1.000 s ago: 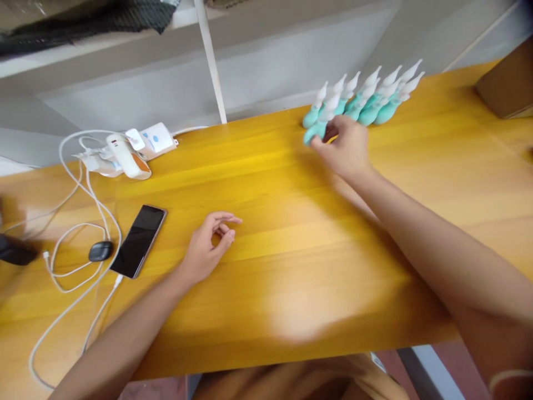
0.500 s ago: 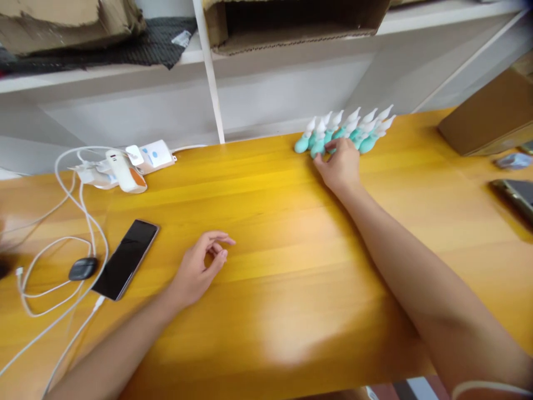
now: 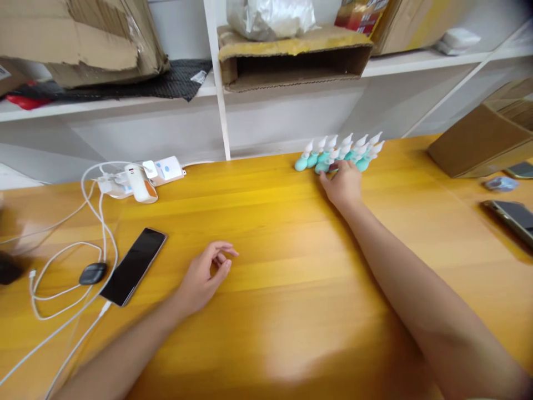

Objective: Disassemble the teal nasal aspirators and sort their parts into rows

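Observation:
My right hand (image 3: 345,183) reaches to the far side of the yellow wooden table (image 3: 270,222). Its fingertips close on a teal bulb with a white pointed tip (image 3: 322,166), which stands on the table at the front of a row of several like bulbs (image 3: 356,151). The row stands upright along the table's back edge. My left hand (image 3: 204,278) rests on the table nearer to me, fingers loosely curled and apart, holding nothing. A black phone (image 3: 133,266) lies to its left.
A white power strip (image 3: 166,168) with plugs and white cables (image 3: 62,289) lies at the back left, beside a small black case (image 3: 92,273). A cardboard box (image 3: 474,141) and a second phone (image 3: 514,214) sit at the right. Shelves with boxes rise behind.
My right hand has carried the teal bulb away from me and set it down at the front of the row. The left hand has stayed put. The camera has tilted up.

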`<state>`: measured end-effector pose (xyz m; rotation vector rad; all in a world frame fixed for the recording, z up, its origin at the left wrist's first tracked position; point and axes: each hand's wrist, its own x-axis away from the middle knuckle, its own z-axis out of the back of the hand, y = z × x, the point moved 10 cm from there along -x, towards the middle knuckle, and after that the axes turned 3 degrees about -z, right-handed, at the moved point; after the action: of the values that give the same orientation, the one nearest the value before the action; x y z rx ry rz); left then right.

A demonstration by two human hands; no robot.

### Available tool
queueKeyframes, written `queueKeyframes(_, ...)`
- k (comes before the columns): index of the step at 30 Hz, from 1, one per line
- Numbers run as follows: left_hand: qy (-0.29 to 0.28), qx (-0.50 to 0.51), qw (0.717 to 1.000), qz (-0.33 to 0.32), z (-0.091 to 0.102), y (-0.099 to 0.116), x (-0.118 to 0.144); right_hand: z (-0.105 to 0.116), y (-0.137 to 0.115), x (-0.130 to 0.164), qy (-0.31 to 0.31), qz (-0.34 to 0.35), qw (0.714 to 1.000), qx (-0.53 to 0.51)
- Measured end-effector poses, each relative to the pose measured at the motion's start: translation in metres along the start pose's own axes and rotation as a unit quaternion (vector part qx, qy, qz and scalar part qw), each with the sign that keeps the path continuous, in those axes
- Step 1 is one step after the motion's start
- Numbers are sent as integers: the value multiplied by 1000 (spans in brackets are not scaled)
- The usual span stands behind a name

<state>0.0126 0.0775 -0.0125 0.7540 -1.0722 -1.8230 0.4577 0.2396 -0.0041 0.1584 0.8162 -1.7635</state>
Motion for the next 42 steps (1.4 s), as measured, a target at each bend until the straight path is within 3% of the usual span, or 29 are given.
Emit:
queueKeyframes(14,-3,0,1000,5,1,-2,2,-1,-2,1,-21,-23,999,-15)
queueKeyframes(22,-5,-10,1000,3,0,-2,1,19,-4,7,32,-55,998,-4)
queueKeyframes(29,-12,-23,1000,0,-2,-2,0,34,-20,16,71,20,994,-77)
queueKeyframes(32,-19,-32,999,-1,-3,-2,0,25,-39,22,11,85,992,-96)
queueKeyframes(38,-38,-73,997,-8,-5,5,0,-26,-79,49,-238,198,950,-34)
queueKeyframes(42,-57,-108,992,-33,-10,10,-1,-37,-84,52,-252,189,949,-7)
